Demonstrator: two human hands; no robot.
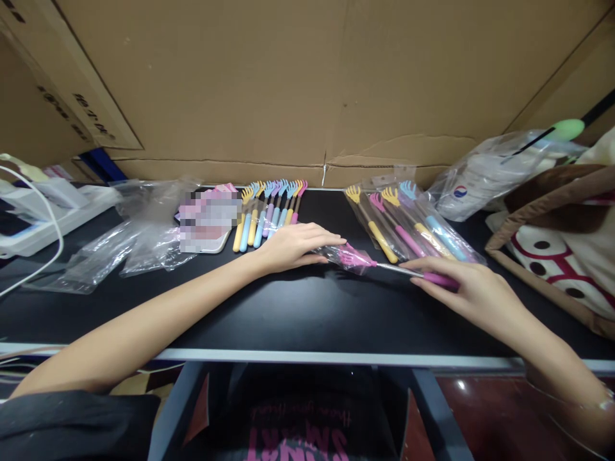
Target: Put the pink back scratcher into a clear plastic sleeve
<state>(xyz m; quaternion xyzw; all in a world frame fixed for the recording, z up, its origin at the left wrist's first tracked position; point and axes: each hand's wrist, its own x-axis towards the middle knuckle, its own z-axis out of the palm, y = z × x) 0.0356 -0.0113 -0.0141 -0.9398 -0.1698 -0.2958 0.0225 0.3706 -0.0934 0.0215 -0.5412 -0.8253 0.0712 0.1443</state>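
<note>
A pink back scratcher with a metal rod lies across my right hand, which is closed around its handle. Its claw end sits inside the mouth of a clear plastic sleeve. My left hand grips the other end of that sleeve between thumb and fingers. Just beyond my left hand, several loose back scratchers in yellow, blue, purple and pink lie side by side. Past my right hand lie several more back scratchers, in clear sleeves.
Empty clear sleeves lie in a pile at the left, beside a partly blurred phone. A white power strip with a cable stands at far left. On the right are bagged cups and a fabric bag. Cardboard walls the back.
</note>
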